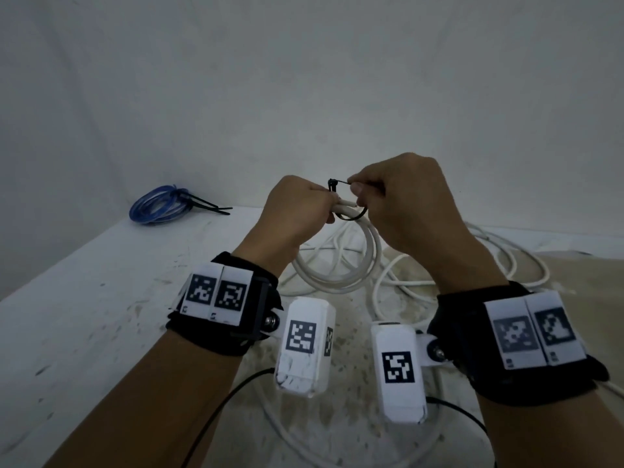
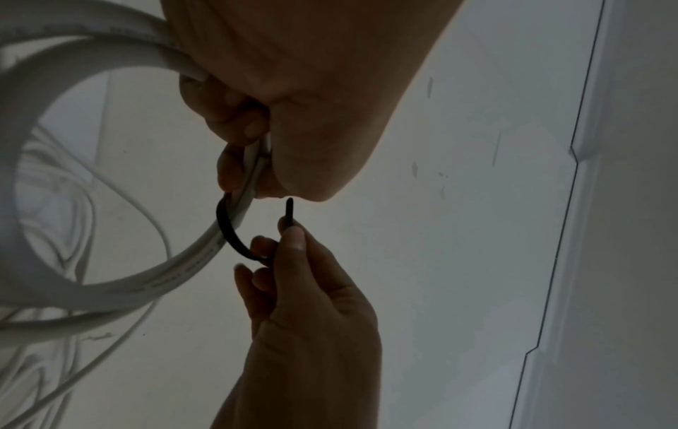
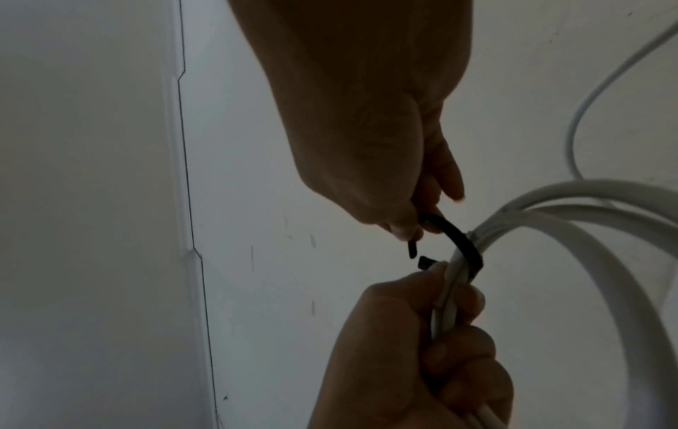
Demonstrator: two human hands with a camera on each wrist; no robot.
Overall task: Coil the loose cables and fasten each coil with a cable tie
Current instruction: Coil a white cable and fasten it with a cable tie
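A white cable coil (image 1: pixel 337 282) hangs above the table from my left hand (image 1: pixel 314 204), whose fingers curl round its bundled strands (image 3: pixel 451 290). A black cable tie (image 1: pixel 353 216) loops under and round those strands (image 2: pixel 227 229). The tie's head (image 3: pixel 425 262) stands up beside my left thumb. My right hand (image 1: pixel 361 189) pinches the tie's tail (image 3: pixel 411 249) between thumb and forefinger. In the right wrist view a small gap shows between the tail tip and the head. In the left wrist view my right hand (image 2: pixel 293 241) holds the tail upright just under my left hand (image 2: pixel 293 116).
A blue cable coil (image 1: pixel 158 206) with black ties round it lies at the table's far left, near the wall. Loose white cables (image 1: pixel 506 265) sprawl over the table (image 1: pixel 84 298) under and to the right of my hands. The table edge runs along the left.
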